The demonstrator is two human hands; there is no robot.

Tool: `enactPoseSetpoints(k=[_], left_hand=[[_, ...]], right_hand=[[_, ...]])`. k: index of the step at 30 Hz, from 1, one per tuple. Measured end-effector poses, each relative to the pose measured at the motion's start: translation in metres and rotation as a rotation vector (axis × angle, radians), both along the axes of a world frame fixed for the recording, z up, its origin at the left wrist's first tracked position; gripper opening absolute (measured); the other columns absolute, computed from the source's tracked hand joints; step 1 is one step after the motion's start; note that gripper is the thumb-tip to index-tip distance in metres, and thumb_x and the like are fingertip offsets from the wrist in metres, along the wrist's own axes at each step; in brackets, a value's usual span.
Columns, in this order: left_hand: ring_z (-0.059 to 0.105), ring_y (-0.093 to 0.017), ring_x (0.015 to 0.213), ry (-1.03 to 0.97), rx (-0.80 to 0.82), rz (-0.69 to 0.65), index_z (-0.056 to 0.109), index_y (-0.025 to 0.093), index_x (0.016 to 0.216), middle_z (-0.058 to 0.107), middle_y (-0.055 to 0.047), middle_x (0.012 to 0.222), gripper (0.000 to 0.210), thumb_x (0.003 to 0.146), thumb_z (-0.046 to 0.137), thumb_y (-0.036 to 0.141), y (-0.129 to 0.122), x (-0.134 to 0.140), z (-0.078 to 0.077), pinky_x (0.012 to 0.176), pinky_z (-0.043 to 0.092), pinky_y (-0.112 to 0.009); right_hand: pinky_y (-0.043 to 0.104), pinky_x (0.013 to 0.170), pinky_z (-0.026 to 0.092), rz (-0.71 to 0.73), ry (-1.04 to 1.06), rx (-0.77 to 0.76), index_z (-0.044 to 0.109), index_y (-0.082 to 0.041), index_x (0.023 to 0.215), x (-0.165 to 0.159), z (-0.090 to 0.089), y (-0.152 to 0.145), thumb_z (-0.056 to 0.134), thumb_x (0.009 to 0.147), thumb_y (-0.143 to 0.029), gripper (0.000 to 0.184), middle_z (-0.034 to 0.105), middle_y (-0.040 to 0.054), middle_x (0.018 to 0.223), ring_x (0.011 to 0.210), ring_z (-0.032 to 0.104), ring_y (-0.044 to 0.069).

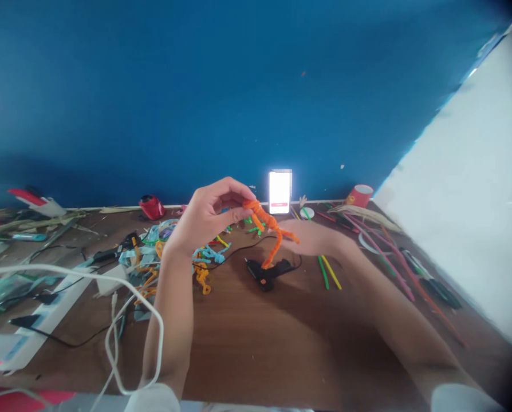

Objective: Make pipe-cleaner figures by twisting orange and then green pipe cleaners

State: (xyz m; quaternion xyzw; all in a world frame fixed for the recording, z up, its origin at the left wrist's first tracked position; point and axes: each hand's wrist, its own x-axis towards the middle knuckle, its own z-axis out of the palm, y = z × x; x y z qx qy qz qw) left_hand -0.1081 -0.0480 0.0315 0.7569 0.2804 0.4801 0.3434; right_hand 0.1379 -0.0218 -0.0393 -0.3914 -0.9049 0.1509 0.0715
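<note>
Between the thumb and fingers of my left hand point(221, 212) is a twisted orange pipe-cleaner figure point(267, 218), held up above the table. Its coiled top sits at my fingertips, and thin legs dangle down and to the right. My right hand point(301, 236) is just behind and right of the figure, blurred, with its fingers mostly hidden, so its grip does not show. Below the figure a black hot glue gun point(267, 274) lies on the brown table point(256, 343). A green pipe cleaner point(323, 273) and a yellow one point(332, 272) lie near my right wrist.
A phone with a bright screen point(279, 193) stands against the blue wall. On the left are tangled pipe-cleaner pieces point(153, 252), a white power strip point(45, 320) and a looping white cable point(159, 326). Scissors point(432, 280) and a red paper cup point(359, 196) are on the right.
</note>
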Motion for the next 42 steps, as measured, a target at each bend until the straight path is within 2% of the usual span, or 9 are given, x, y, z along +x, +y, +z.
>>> enactPoseSetpoints(k=[4, 7, 11, 19, 26, 30, 33, 37, 42], left_hand=[[0.071, -0.016, 0.083, 0.068, 0.047, 0.058, 0.071, 0.019, 0.095, 0.074, -0.006, 0.094, 0.020, 0.080, 0.079, 0.030, 0.001, 0.002, 0.000, 0.072, 0.057, -0.026], [0.071, -0.016, 0.082, 0.086, 0.068, 0.108, 0.071, 0.020, 0.095, 0.074, -0.004, 0.093, 0.021, 0.080, 0.079, 0.031, 0.002, 0.005, -0.002, 0.069, 0.056, -0.025], [0.070, -0.016, 0.078, 0.077, 0.072, 0.121, 0.072, 0.019, 0.095, 0.074, -0.005, 0.090, 0.022, 0.080, 0.078, 0.034, 0.002, 0.011, -0.005, 0.065, 0.055, -0.024], [0.068, -0.015, 0.082, 0.119, 0.111, 0.109, 0.074, 0.019, 0.092, 0.073, -0.004, 0.090, 0.013, 0.084, 0.075, 0.030, -0.003, 0.017, -0.004, 0.070, 0.054, -0.024], [0.067, -0.013, 0.086, 0.163, 0.261, 0.122, 0.074, 0.020, 0.089, 0.073, -0.003, 0.091, 0.010, 0.087, 0.068, 0.012, -0.002, 0.021, -0.007, 0.075, 0.052, -0.024], [0.067, -0.012, 0.088, 0.136, 0.377, 0.103, 0.073, 0.020, 0.091, 0.073, -0.002, 0.092, 0.021, 0.085, 0.064, 0.002, 0.000, 0.023, -0.009, 0.077, 0.054, -0.024], [0.067, -0.013, 0.092, 0.128, 0.407, 0.110, 0.074, 0.020, 0.092, 0.071, -0.003, 0.097, 0.021, 0.084, 0.066, 0.002, 0.000, 0.026, -0.010, 0.079, 0.054, -0.024], [0.066, -0.013, 0.092, 0.098, 0.355, 0.113, 0.074, 0.021, 0.093, 0.069, -0.004, 0.101, 0.014, 0.086, 0.069, 0.011, -0.001, 0.029, -0.011, 0.076, 0.055, -0.023], [0.068, -0.013, 0.087, 0.030, 0.091, -0.027, 0.071, 0.019, 0.098, 0.070, -0.004, 0.096, 0.014, 0.087, 0.073, 0.026, -0.007, 0.033, -0.010, 0.073, 0.055, -0.021]], right_hand=[[0.027, 0.063, 0.035, -0.317, 0.294, 0.326, 0.062, -0.021, 0.094, 0.015, 0.037, -0.010, 0.043, 0.098, -0.025, 0.020, 0.066, 0.0017, 0.078, 0.065, 0.054, 0.015], [0.026, 0.058, 0.035, -0.247, 0.552, 0.403, 0.060, -0.021, 0.090, 0.003, 0.050, -0.032, 0.047, 0.099, -0.032, 0.019, 0.060, -0.0015, 0.071, 0.058, 0.049, 0.012], [0.028, 0.063, 0.041, -0.101, 0.567, 0.609, 0.060, -0.020, 0.099, -0.018, 0.042, -0.051, 0.060, 0.095, -0.034, 0.015, 0.066, 0.0034, 0.084, 0.069, 0.057, 0.014], [0.025, 0.059, 0.039, -0.109, 0.658, 0.808, 0.057, -0.022, 0.093, -0.022, 0.030, -0.044, 0.055, 0.098, -0.022, 0.005, 0.063, -0.0002, 0.074, 0.062, 0.054, 0.012], [0.026, 0.054, 0.033, -0.366, 0.702, 0.546, 0.047, -0.023, 0.091, -0.032, 0.028, -0.046, 0.045, 0.101, -0.030, 0.013, 0.058, -0.0021, 0.068, 0.057, 0.054, 0.013], [0.026, 0.055, 0.035, -0.403, 0.851, 0.317, 0.042, -0.024, 0.093, -0.037, 0.026, -0.051, 0.039, 0.104, -0.037, 0.017, 0.057, -0.0045, 0.064, 0.054, 0.054, 0.012], [0.026, 0.053, 0.034, -0.408, 0.891, 0.312, 0.041, -0.025, 0.093, -0.037, 0.026, -0.053, 0.039, 0.104, -0.039, 0.018, 0.054, -0.0055, 0.062, 0.051, 0.052, 0.012], [0.025, 0.053, 0.035, -0.407, 0.865, 0.492, 0.043, -0.024, 0.094, -0.037, 0.023, -0.052, 0.043, 0.103, -0.034, 0.013, 0.056, -0.0050, 0.064, 0.052, 0.054, 0.012], [0.026, 0.053, 0.037, -0.364, 0.759, 0.956, 0.047, -0.024, 0.096, -0.033, 0.014, -0.043, 0.047, 0.101, -0.026, 0.006, 0.064, -0.0022, 0.070, 0.053, 0.057, 0.012]])
